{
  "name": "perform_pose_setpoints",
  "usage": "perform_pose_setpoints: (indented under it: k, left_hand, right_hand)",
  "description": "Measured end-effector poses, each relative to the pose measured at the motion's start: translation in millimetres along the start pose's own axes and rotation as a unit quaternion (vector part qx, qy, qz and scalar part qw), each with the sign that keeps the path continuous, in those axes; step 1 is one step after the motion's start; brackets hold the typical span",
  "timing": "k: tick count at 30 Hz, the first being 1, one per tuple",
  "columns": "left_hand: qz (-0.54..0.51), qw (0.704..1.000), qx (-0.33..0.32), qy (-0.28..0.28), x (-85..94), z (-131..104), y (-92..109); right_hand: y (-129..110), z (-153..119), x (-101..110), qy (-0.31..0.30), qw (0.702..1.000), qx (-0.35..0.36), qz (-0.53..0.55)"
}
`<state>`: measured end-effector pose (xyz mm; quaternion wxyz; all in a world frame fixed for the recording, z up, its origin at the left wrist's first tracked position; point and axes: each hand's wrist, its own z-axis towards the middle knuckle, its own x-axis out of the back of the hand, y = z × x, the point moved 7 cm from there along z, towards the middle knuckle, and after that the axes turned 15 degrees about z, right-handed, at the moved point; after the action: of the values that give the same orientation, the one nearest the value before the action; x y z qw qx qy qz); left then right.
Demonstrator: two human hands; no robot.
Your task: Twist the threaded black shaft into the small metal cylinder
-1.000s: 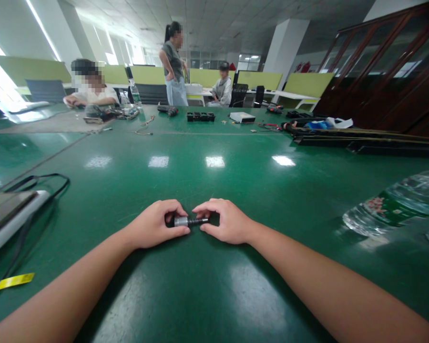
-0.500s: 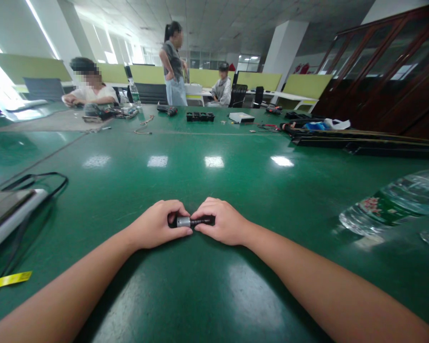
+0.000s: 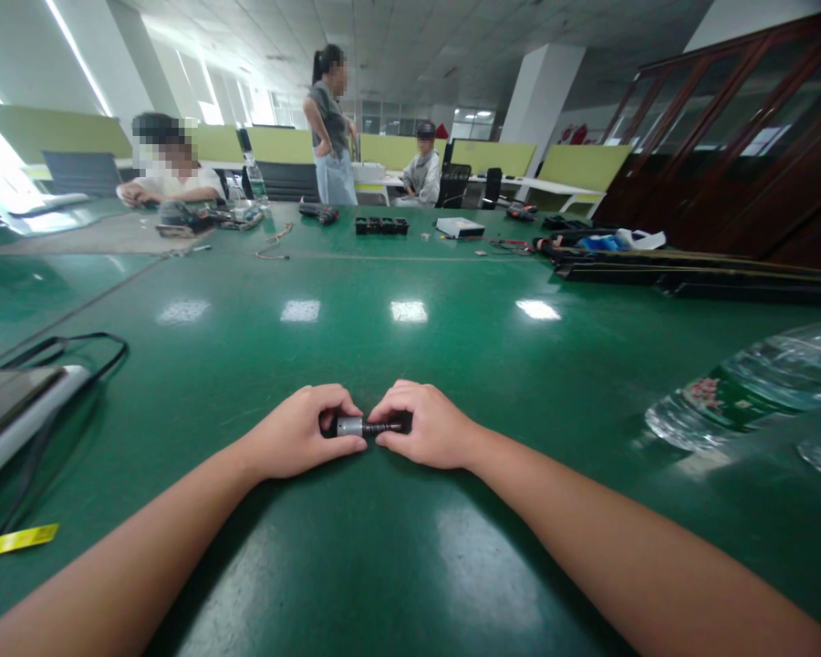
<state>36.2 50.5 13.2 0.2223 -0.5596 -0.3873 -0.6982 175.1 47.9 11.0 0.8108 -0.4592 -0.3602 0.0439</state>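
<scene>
Both my hands rest on the green tabletop (image 3: 301, 347) around a small cylindrical part (image 3: 350, 426), silver at its left and dark, ridged and thin towards its right. My left hand (image 3: 305, 431) curls around the silver end, thumb in front and fingers behind. My right hand (image 3: 424, 424) is closed in a pinch at the dark, ridged end, its thumb and fingertips beside it. The part lies level between the hands, and its outer ends are partly hidden in the shadow of the palms.
Clear plastic bottles with a green label (image 3: 743, 397) lie at the right. A white device (image 3: 24, 420) with black cables is at the left. Black strips (image 3: 691, 269), a silver box (image 3: 460, 227) and a black module (image 3: 381, 225) sit at the back. People are beyond.
My right hand's fingertips are slightly farther from my left hand's, and a little more of the ridged end shows. The view has shifted slightly.
</scene>
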Motion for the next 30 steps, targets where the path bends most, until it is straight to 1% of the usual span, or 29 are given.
perform_pose_setpoints:
  k: [13,16,19,24,30]
  left_hand:
    - [-0.002,1.0,-0.01,0.005,1.0,-0.7,-2.9]
    - [-0.008,1.0,-0.008,0.006,0.8,-1.6,-4.8]
    - [-0.017,1.0,-0.008,0.006,0.8,-2.9,-6.3]
    - [-0.023,1.0,-0.004,0.006,1.4,-3.4,-9.7]
    - [-0.023,1.0,-0.004,0.001,0.3,-2.5,-10.5]
  right_hand:
    - [4.9,0.1,2.0,0.015,1.0,-0.003,-0.025]
    - [6.4,-0.9,6.2,0.017,1.0,0.001,-0.022]
    - [12.0,-2.2,12.5,0.015,1.0,-0.01,-0.01]
    - [23.8,-4.5,27.4,0.053,0.998,-0.044,-0.007]
    - [20.2,-2.8,21.4,0.027,0.999,-0.032,-0.002]
